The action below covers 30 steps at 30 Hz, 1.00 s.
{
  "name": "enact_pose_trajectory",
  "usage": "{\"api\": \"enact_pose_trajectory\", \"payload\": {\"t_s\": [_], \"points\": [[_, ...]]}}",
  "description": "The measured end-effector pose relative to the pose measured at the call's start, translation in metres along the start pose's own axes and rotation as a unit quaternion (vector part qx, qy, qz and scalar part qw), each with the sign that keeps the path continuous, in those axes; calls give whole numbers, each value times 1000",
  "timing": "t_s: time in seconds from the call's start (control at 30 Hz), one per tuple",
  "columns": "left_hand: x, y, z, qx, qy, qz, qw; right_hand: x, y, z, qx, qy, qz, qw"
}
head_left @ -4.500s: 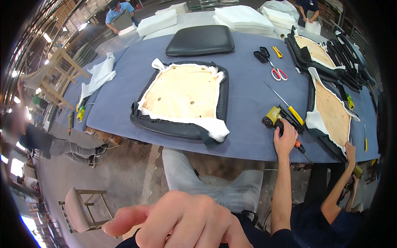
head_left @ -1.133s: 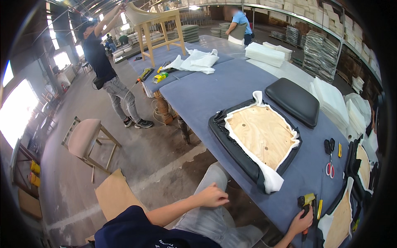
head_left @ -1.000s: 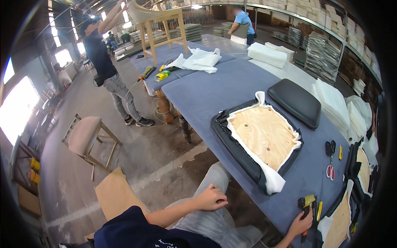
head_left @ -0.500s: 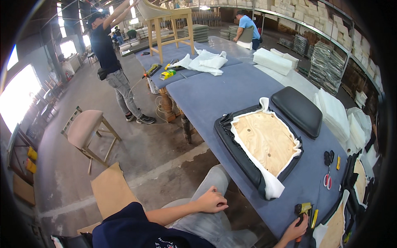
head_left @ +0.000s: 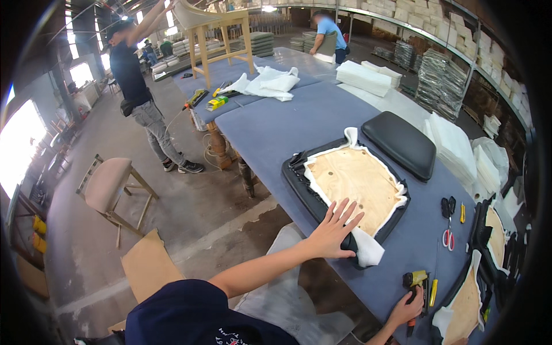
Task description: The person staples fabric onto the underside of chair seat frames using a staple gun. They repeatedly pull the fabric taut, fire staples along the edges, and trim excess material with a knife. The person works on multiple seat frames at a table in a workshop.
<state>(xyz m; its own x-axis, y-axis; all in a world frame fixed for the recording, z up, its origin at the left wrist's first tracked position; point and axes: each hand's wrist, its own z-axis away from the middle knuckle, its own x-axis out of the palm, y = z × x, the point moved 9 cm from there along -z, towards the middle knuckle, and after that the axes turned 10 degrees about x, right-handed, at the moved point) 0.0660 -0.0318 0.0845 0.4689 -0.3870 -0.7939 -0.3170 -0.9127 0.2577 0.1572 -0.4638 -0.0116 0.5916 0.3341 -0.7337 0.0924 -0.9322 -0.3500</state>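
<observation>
My left hand (head_left: pixel 333 234), fingers spread, reaches over the near corner of an upturned seat cushion (head_left: pixel 315 202). The cushion shows a bare plywood base, framed by white padding (head_left: pixel 368 249) and black covering gathered at its edge. From this view I cannot tell how firmly the hand presses on it. At the table's near right, my right hand (head_left: pixel 406 306) is wrapped around the handle of a yellow and black staple gun (head_left: pixel 415 279). A screwdriver with a yellow handle (head_left: pixel 433 292) lies beside the gun.
Red-handled scissors (head_left: pixel 448 237) and a yellow cutter (head_left: pixel 463 213) lie on the blue table (head_left: pixel 270 144). A finished black cushion (head_left: pixel 399 145) sits behind; more plywood seats (head_left: pixel 463 305) crowd the right edge. One person handles a chair (head_left: pixel 223 54) at far left; another works at the back.
My left hand has lifted from my lap and moved right onto the cushion's near corner, its fingers opening out. My right hand stays at the staple gun. The whole view has shifted slightly.
</observation>
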Motion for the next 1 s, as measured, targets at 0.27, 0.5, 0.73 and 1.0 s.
{"api": "enact_pose_trajectory", "payload": {"t_s": [0.27, 0.5, 0.73, 1.0], "points": [[70, -13, 2, 31, -94, -15, 995, 1, 6, 4, 18, 6, 16, 1000], [61, -1, 10, 107, -146, 11, 983, 8, 11, 4, -9, 9, 0, 1000], [60, 19, -12, 82, -77, 88, 990, 6, 1, 3, 0, 3, -4, 1000], [55, 28, -20, 120, -113, 63, 984, -3, -7, 4, 18, 0, 8, 1000]]}}
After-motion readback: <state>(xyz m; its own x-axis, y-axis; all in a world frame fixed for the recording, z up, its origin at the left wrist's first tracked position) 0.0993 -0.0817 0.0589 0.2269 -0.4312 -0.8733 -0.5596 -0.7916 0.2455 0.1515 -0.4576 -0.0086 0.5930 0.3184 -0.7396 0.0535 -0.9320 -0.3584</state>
